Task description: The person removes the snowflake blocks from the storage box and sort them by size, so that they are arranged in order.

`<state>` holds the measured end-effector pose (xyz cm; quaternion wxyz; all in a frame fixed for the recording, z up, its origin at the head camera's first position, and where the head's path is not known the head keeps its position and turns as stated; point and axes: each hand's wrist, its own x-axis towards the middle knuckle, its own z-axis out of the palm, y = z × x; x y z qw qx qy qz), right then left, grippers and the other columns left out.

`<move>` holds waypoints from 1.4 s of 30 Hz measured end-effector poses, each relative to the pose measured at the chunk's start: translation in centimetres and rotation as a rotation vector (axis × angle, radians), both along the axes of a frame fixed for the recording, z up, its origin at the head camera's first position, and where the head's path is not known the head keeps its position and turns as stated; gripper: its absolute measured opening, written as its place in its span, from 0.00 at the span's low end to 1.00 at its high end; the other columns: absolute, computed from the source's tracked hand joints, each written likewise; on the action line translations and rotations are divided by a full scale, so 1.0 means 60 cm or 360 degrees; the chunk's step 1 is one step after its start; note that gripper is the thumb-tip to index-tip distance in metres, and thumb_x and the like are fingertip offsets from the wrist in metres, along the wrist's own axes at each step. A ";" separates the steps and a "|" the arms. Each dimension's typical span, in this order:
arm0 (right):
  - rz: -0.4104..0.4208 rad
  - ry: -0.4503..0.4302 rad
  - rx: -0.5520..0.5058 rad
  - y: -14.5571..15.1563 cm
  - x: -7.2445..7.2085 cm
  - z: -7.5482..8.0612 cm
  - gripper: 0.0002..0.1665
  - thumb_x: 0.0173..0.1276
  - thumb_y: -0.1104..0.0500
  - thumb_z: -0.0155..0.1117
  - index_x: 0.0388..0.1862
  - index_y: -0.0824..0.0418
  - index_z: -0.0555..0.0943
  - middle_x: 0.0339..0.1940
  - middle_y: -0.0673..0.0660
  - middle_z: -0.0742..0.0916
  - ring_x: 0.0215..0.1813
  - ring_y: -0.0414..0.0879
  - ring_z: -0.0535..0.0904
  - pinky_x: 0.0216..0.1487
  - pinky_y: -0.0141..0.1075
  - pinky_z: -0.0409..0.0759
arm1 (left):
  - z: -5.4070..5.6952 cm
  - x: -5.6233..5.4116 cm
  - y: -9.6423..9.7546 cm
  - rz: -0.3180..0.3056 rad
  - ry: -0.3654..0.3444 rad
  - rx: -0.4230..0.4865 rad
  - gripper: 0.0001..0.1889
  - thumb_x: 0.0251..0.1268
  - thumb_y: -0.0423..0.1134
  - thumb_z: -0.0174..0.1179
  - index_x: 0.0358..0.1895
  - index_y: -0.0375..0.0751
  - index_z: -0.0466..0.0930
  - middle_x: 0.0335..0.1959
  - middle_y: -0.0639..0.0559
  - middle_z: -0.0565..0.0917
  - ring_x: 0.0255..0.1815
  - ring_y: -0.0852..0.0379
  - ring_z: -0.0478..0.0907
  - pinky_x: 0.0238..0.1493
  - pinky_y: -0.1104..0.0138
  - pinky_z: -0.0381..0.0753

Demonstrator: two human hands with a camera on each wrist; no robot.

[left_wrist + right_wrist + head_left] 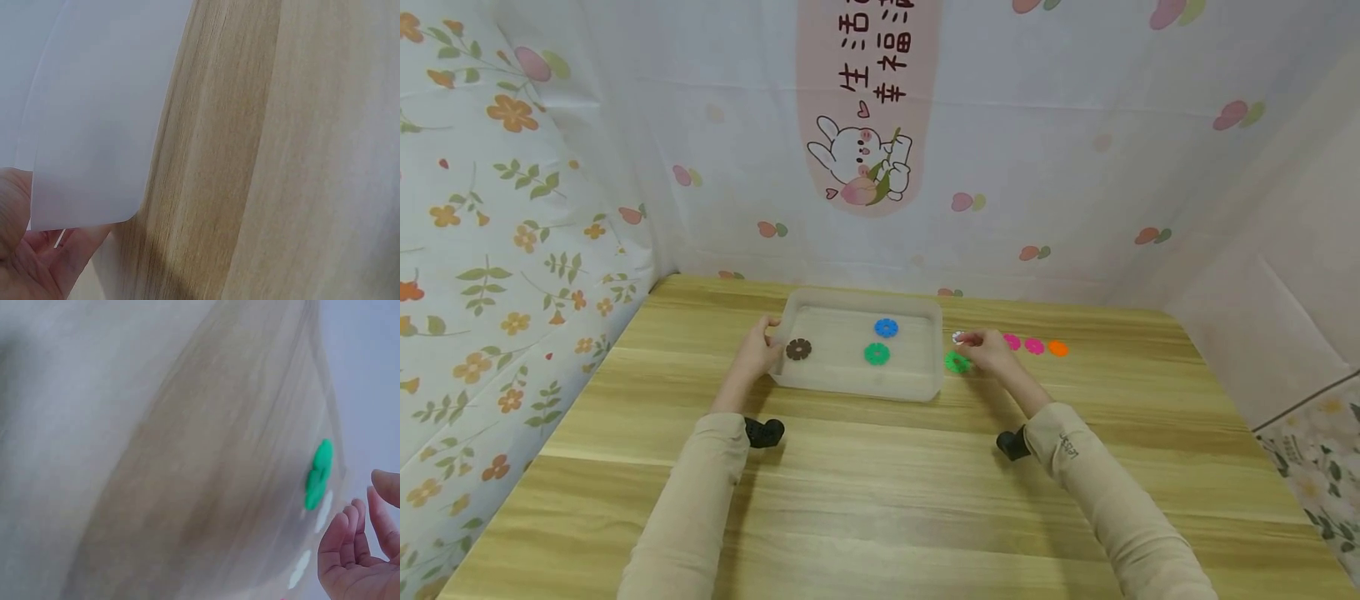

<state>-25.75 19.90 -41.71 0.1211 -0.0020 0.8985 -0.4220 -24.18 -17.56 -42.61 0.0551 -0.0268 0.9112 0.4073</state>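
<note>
A translucent plastic box stands on the wooden table. My left hand grips its left end; in the left wrist view the thumb and fingers lie on either side of the box wall. Inside the box are a brown notched disc, a blue one and a green one. Right of the box, my right hand hovers beside a white notched disc and a bright green disc. Its fingers are loosely bent, nothing showing between them in the right wrist view.
Beyond the right hand, two pink discs and an orange disc lie in a row. A patterned cloth hangs behind the table, with another flowered cloth at the left. Black wrist mounts sit under both forearms.
</note>
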 end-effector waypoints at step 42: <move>0.0546 0.0104 0.0038 -0.111 -0.084 -0.028 0.21 0.54 0.51 0.69 0.45 0.60 0.80 0.37 0.57 0.81 0.40 0.47 0.75 0.40 0.37 0.76 | -0.004 0.002 0.007 0.0053 0.0089 -0.0023 0.25 0.58 0.25 0.48 0.61 0.35 0.61 0.30 0.43 0.70 0.30 0.52 0.67 0.27 0.70 0.67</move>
